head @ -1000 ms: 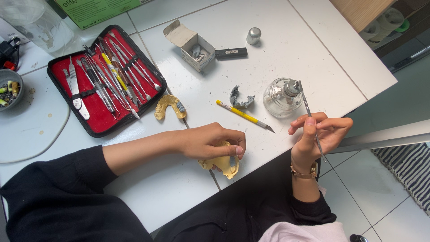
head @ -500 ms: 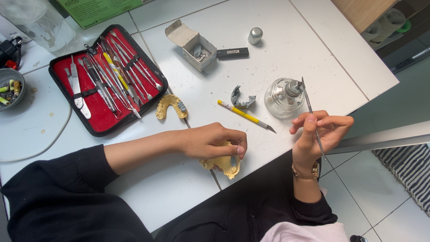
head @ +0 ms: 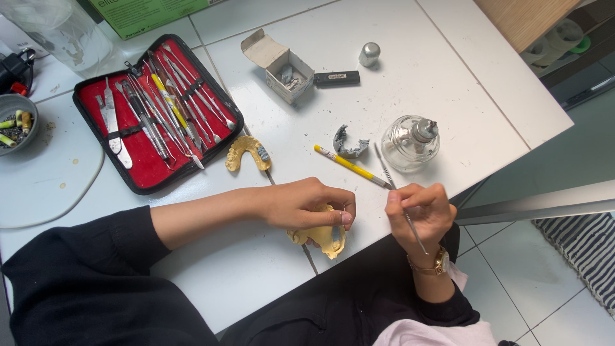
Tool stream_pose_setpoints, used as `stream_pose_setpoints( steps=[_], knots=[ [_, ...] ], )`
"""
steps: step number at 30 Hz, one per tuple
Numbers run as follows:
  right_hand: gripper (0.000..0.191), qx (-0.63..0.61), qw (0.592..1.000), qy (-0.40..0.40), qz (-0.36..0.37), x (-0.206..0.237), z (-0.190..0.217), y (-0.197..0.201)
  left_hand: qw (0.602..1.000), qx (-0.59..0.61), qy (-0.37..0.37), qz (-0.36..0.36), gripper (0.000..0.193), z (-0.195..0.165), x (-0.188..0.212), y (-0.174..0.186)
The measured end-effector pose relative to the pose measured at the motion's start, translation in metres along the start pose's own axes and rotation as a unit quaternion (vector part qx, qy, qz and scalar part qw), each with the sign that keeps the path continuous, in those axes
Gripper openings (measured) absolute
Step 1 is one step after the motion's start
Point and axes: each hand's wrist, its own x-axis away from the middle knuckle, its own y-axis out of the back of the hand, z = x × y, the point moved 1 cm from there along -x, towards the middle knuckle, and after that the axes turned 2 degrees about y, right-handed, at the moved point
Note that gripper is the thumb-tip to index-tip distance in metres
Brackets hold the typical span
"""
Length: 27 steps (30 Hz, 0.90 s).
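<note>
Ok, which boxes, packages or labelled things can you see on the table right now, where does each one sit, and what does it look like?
Green cardboard box: top edge of the view, behind the red tool case; flat, green with white print.
Small open cardboard box: upper middle of the white table; grey-brown, flap raised, grey bits inside.
Black flat rectangular label-like piece: right beside that box, with pale print.
No screens or signs in view.

The dental cast [head: 323, 236] looked like matt yellow plaster, chalky and rough. The thin instrument [head: 398, 195] was polished metal. The burner [head: 410, 142] was clear glossy glass with a metal cap, and the desk [head: 448, 77] was smooth white tile.
</note>
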Motion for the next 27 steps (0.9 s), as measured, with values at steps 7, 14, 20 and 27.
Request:
stream_pose_setpoints(
  steps=[7, 14, 20, 27],
  knots=[
    [0.029, 0.088, 0.994, 0.01, 0.056, -0.006, 0.005, -0.007, 0.999, 0.006, -0.034, 0.006, 0.037, 0.006, -0.003, 0.002],
    [0.029, 0.119, 0.989, 0.016, 0.084, -0.012, 0.005, -0.01, 1.0, 0.0, -0.025, 0.007, 0.036, 0.007, -0.003, 0.001],
    [0.027, 0.134, 0.986, 0.021, 0.095, -0.014, 0.01, -0.01, 1.0, -0.002, -0.026, 0.004, 0.038, 0.006, -0.004, -0.001],
    [0.026, 0.136, 0.985, 0.003, 0.102, -0.017, 0.015, -0.009, 0.999, 0.006, -0.044, -0.003, 0.039, 0.005, -0.003, -0.001]
  ],
)
